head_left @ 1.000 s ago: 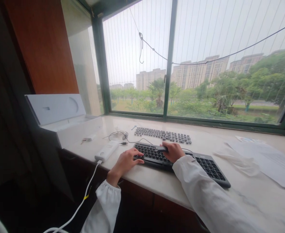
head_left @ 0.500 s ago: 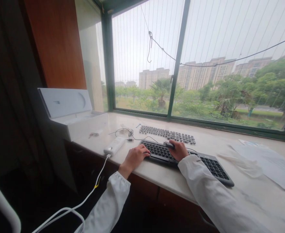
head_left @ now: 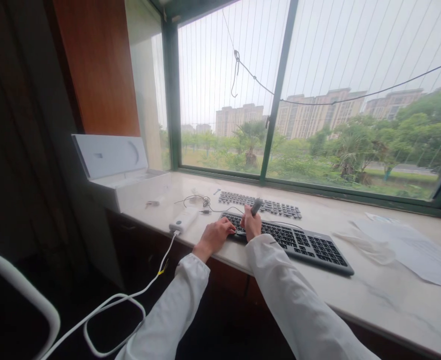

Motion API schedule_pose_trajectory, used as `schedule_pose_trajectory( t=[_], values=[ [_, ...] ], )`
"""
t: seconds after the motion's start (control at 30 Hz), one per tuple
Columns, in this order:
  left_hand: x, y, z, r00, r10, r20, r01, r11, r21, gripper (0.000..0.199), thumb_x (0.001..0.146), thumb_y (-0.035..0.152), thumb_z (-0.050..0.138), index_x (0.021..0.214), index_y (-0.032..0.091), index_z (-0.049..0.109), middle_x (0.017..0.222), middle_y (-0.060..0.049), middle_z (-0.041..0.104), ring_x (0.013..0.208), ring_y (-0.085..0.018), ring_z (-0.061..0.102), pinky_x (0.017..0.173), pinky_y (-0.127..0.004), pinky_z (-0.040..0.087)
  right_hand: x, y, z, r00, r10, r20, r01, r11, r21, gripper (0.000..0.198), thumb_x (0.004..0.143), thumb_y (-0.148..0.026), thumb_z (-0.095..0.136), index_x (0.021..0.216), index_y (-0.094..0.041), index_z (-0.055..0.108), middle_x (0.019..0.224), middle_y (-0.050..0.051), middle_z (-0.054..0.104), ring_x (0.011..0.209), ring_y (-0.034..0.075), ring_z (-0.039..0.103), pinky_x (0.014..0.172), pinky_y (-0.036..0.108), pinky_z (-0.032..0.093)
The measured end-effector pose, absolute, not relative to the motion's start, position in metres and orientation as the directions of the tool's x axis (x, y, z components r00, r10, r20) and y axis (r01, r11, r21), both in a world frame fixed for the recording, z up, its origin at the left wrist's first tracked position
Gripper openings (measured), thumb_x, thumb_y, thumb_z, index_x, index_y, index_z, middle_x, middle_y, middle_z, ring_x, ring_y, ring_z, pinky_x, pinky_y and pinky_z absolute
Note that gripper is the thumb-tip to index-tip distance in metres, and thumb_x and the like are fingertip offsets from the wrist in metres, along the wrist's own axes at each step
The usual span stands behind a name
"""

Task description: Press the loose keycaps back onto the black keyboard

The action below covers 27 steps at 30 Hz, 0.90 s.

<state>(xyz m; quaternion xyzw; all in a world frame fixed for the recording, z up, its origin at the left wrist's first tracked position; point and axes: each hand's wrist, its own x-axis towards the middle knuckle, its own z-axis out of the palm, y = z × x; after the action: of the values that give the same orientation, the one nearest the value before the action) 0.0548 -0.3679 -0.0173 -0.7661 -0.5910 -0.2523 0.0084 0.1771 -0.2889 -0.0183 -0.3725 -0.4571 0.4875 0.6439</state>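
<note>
A black keyboard point(head_left: 299, 241) lies along the counter's front, its keycaps off over the part I can see. At its left end, my left hand point(head_left: 216, 236) is closed, fingertips gripping the near edge by the corner. My right hand point(head_left: 252, 225) is wrapped around a dark, thick-handled tool point(head_left: 257, 206), held upright over the keyboard's left part; its lower end is hidden by my fingers, so its kind is unclear. Behind the keyboard, rows of loose keycaps point(head_left: 280, 207) lie in keyboard order. A thin black cable point(head_left: 206, 201) with a USB plug curls to the left.
A white power strip point(head_left: 183, 220) with a white cord stands left of my left hand. Farther left sits an open white box point(head_left: 141, 185). A crumpled clear plastic bag point(head_left: 368, 246) and paper sheets point(head_left: 404, 250) lie on the right. The window borders the counter's back.
My right hand has moved left along the keyboard and turned the dark tool from lying flat to upright. My left hand stays at the keyboard's left end. The view has shifted slightly.
</note>
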Motion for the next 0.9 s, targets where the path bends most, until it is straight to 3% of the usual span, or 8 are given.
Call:
schedule_pose_trajectory(
  t=[0.23, 0.57, 0.7, 0.9],
  values=[
    [0.051, -0.365, -0.022, 0.212, 0.876, 0.432, 0.903, -0.345, 0.257, 0.024, 0.093, 0.037, 0.046, 0.101, 0.028, 0.066, 0.108, -0.003, 0.062, 0.089, -0.016, 0.064, 0.077, -0.026, 0.046, 0.170, -0.289, -0.018, 0.039, 0.963, 0.267, -0.302, 0.266, -0.915, 0.044, 0.073, -0.059, 0.057, 0.066, -0.024, 0.031, 0.045, -0.010, 0.031, 0.036, 0.007, 0.028, 0.036, 0.023, 0.028],
    [0.051, -0.366, -0.021, 0.223, 0.882, 0.415, 0.919, -0.332, 0.213, 0.025, 0.094, 0.037, 0.043, 0.106, 0.028, 0.063, 0.109, -0.005, 0.061, 0.087, -0.018, 0.064, 0.076, -0.027, 0.047, 0.162, -0.290, -0.022, 0.002, 0.946, 0.323, 0.021, 0.323, -0.946, 0.044, 0.073, -0.064, 0.051, 0.064, -0.021, 0.045, 0.047, -0.004, 0.044, 0.045, 0.012, 0.041, 0.042, 0.025, 0.031],
    [0.051, -0.367, -0.019, 0.224, 0.892, 0.392, 0.926, -0.320, 0.198, 0.025, 0.094, 0.038, 0.042, 0.106, 0.028, 0.062, 0.110, -0.004, 0.061, 0.088, -0.018, 0.064, 0.075, -0.026, 0.047, 0.162, -0.290, -0.024, 0.047, 0.939, 0.341, 0.115, 0.334, -0.935, 0.044, 0.074, -0.063, 0.049, 0.064, -0.020, 0.048, 0.049, -0.002, 0.047, 0.049, 0.014, 0.044, 0.045, 0.025, 0.032],
    [0.051, -0.364, -0.021, 0.231, 0.876, 0.424, 0.921, -0.337, 0.194, 0.022, 0.093, 0.037, 0.045, 0.101, 0.029, 0.064, 0.109, -0.001, 0.061, 0.087, -0.015, 0.064, 0.074, -0.025, 0.046, 0.165, -0.284, -0.031, 0.157, 0.927, 0.341, 0.116, 0.326, -0.938, 0.042, 0.077, -0.060, 0.047, 0.063, -0.021, 0.049, 0.049, -0.001, 0.049, 0.048, 0.015, 0.046, 0.047, 0.027, 0.033]
  ],
)
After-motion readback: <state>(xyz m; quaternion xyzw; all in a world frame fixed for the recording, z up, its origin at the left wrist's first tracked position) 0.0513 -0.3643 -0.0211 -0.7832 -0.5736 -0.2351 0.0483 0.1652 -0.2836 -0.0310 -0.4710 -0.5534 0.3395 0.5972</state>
